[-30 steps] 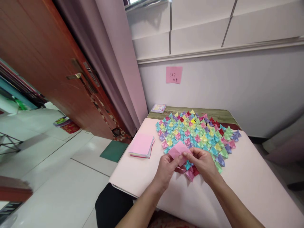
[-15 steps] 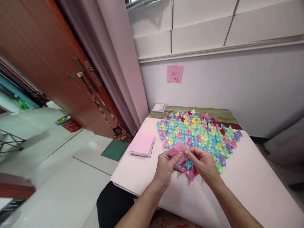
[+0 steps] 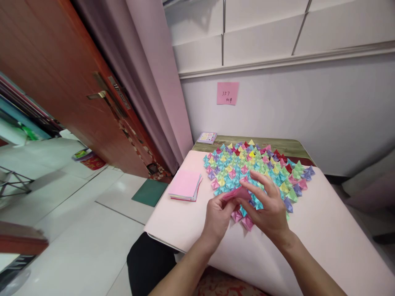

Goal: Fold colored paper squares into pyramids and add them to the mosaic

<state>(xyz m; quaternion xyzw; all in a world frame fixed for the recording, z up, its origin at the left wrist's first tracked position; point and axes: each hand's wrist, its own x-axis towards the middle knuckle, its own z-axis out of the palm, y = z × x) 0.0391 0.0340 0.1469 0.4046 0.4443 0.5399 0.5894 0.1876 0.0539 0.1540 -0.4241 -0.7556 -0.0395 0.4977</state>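
My left hand (image 3: 217,218) pinches the near left side of a folded sheet of pink origami paper (image 3: 237,193) above the table. My right hand (image 3: 270,211) meets its right side, thumb low against the paper and the other fingers raised and spread over it. Seen nearly edge-on, the sheet's folds are hard to make out. Beneath and beyond both hands lies a broad cluster of small folded paper pieces (image 3: 258,166) in blue, green, yellow, pink, purple and red. My right hand hides some of them.
Left of my hands, a stack of square coloured paper (image 3: 185,185), pink on top, rests on the pale pink tabletop (image 3: 197,224). A small printed pack (image 3: 207,137) sits at the back left corner. A pink note (image 3: 227,93) hangs on the wall; a wooden door (image 3: 70,74) stands left.
The pink paper has tipped from facing me to nearly edge-on. My right hand's fingers have lifted and spread above it, while my left hand keeps its pinch.
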